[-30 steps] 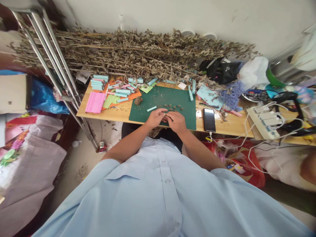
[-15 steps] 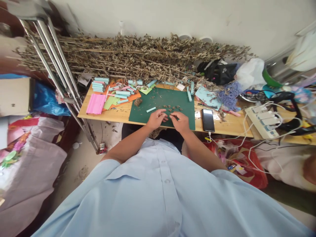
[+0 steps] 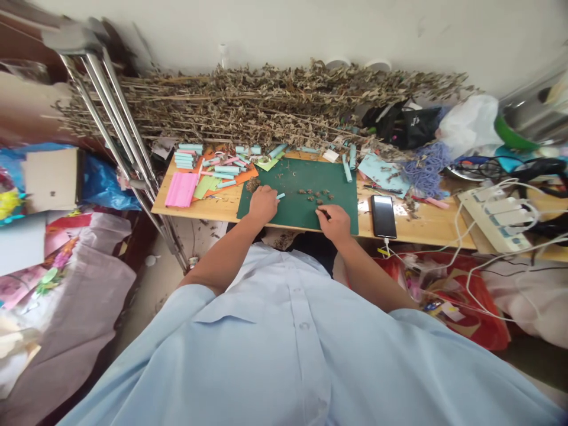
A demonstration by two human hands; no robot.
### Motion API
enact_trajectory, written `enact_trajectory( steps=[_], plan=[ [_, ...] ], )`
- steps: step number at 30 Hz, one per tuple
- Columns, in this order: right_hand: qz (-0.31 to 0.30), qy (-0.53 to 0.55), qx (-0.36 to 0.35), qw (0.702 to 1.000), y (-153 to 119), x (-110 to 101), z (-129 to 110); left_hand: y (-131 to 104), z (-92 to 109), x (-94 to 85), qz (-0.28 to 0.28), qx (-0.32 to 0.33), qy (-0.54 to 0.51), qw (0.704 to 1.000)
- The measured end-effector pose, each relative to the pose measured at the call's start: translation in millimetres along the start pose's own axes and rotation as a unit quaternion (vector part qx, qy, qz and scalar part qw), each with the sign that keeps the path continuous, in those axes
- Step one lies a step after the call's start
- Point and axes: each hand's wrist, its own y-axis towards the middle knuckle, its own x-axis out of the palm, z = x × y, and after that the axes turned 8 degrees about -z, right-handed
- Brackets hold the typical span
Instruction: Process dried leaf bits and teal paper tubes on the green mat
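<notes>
The left hand [image 3: 263, 203] is palm down over the green mat [image 3: 290, 174], covering one end of a blue roll [image 3: 281, 196]; its fingers' grip is hidden. The right hand [image 3: 333, 222], near dried clumps [image 3: 311, 199], curves thumb toward forefinger; I cannot tell whether they pinch anything.

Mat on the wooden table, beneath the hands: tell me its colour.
The mat is dark green, seen in the head view.
</notes>
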Motion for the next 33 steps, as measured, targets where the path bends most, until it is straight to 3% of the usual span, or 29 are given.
enact_trajectory(
  steps=[3,7,12,18,22,24,27,33],
  plan=[
    [0.003,0.005,-0.005,1.000,-0.8,0.7,0.1,6.8,-0.7,-1.2,-0.029,0.021,0.027,0.999],
    [0.012,0.011,-0.014,1.000,-1.2,0.2,0.3,6.1,-1.8,-3.6,-0.011,0.030,0.007,0.999],
    [0.019,0.024,-0.008,0.999,-0.9,-0.3,-2.5,-7.9,3.3,-1.3,0.039,0.060,-0.168,0.983],
    [0.004,0.043,-0.005,0.999,-0.4,-0.7,-2.6,-16.8,21.6,13.6,0.077,0.027,-0.406,0.910],
    [0.006,0.047,-0.009,0.999,-0.3,-0.4,-2.4,-10.8,29.0,17.6,0.056,0.022,-0.551,0.832],
    [0.008,0.048,-0.011,0.999,-0.4,0.4,-2.5,-8.9,30.9,16.3,0.050,0.034,-0.577,0.814],
    [0.013,0.047,-0.014,0.999,-0.4,1.8,-2.9,-9.4,33.3,13.0,0.060,0.058,-0.564,0.822],
    [0.020,0.043,-0.013,0.999,0.1,0.6,-4.0,-15.6,36.1,10.1,0.078,0.113,-0.469,0.873]
  ],
)
